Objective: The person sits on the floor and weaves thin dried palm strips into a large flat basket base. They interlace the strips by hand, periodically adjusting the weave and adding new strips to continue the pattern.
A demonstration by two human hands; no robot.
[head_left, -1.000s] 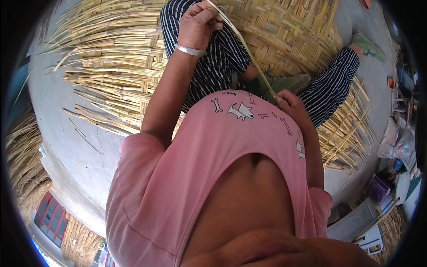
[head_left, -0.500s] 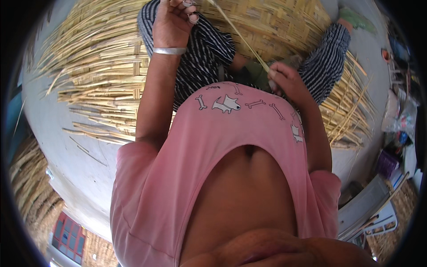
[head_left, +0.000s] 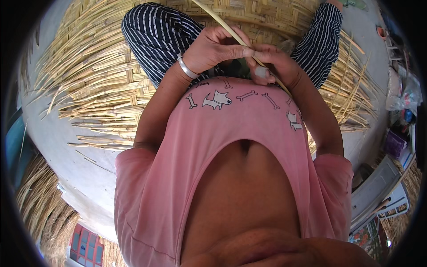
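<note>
A long pale straw-coloured strip (head_left: 216, 18), like split reed or cane, runs slantwise from the top edge down past my hands to my lap. My left hand (head_left: 218, 48), with a silver bangle on its wrist, is closed on it, thumb and fingers pinching. Right beside it, my right hand (head_left: 279, 64) pinches the same strip, the two thumbs nearly touching. A white wrapping (head_left: 261, 72) shows on a finger where the hands meet. The fingertips beneath the strip are partly hidden. Both hands are held close in front of my pink shirt (head_left: 231, 120).
Woven matting (head_left: 271, 15) lies under and ahead of my crossed legs in striped trousers (head_left: 155, 40). Loose reed ends (head_left: 98, 84) fan out on the left and more (head_left: 351, 95) on the right. Plastic bags (head_left: 407, 95) and a purple package (head_left: 392, 144) are at the far right.
My left hand has come down from the top edge to meet my right hand and now pinches the strip. The right hand has shifted slightly up and left.
</note>
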